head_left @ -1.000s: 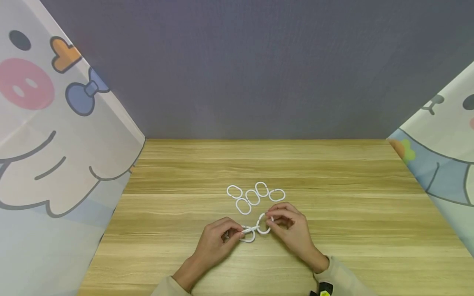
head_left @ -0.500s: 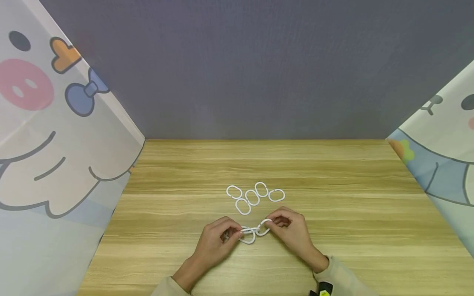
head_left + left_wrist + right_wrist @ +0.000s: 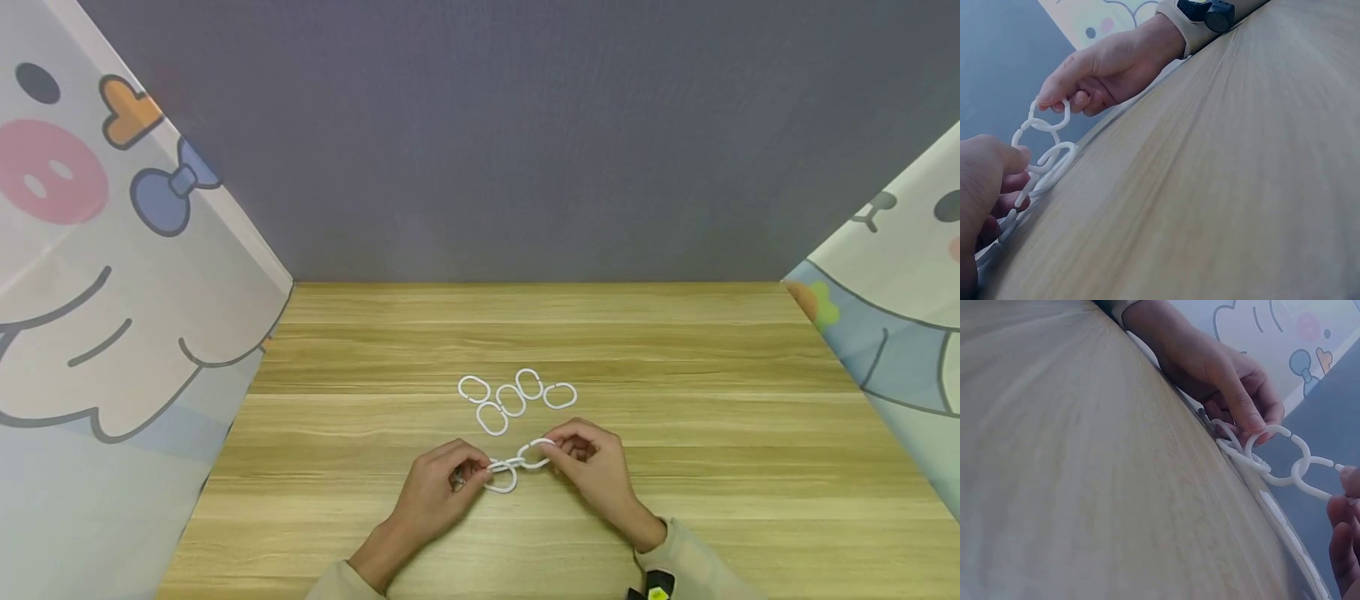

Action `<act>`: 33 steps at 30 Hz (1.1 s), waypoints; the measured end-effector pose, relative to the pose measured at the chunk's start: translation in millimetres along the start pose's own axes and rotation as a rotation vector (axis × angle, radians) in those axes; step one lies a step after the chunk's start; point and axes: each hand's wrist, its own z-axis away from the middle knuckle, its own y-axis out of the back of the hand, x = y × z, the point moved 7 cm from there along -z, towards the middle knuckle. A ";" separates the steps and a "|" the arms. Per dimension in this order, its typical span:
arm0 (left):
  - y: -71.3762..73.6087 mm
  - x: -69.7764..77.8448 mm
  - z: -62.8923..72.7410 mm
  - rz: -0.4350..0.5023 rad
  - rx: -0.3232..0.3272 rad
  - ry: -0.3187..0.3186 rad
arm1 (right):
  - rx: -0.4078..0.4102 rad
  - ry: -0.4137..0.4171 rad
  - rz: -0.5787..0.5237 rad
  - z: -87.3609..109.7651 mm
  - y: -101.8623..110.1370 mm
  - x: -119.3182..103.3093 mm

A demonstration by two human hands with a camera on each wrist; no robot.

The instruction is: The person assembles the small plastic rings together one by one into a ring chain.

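In the head view, my left hand (image 3: pixel 442 487) pinches a white oval plastic ring between thumb and fingertips. Another white ring (image 3: pixel 502 491) hangs from it toward the tabletop, and the right wrist view shows further rings trailing beneath the left hand, partly hidden by its fingers. My right hand (image 3: pixel 592 467) pinches a second ring (image 3: pixel 1313 491), which passes through the left hand's ring (image 3: pixel 1305 447). Both of these rings have a small gap in the side, seen in the right wrist view. The linked rings are raised slightly between the two hands.
Several loose white rings (image 3: pixel 492 432) lie flat in a cluster on the wooden table (image 3: pixel 675 358), just beyond the hands. A grey panel (image 3: pixel 525 142) stands behind the table. Printed cartoon panels (image 3: pixel 172 292) flank it on both sides.
The ring in my right hand has tilted, first flattening and then lifting slightly at its right end. My left hand stays in place, and the loose rings have not moved.
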 end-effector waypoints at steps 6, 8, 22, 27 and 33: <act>-1.9 -1.8 0.0 -0.008 -0.020 0.041 | 0.002 0.011 -0.042 -0.1 0.5 -1.2; -1.8 -2.7 0.1 -0.013 -0.019 0.050 | 0.003 0.004 -0.056 0.0 0.7 -0.6; 3.9 -4.6 0.0 -0.092 0.048 0.076 | -0.125 0.010 -0.222 1.6 -6.7 -2.4; 6.7 -5.3 -0.2 -0.107 0.082 0.085 | -0.115 0.064 -0.126 1.4 -7.5 -5.9; 9.2 -4.8 -0.6 -0.136 0.103 0.086 | -0.109 0.068 -0.099 1.2 -7.9 -3.6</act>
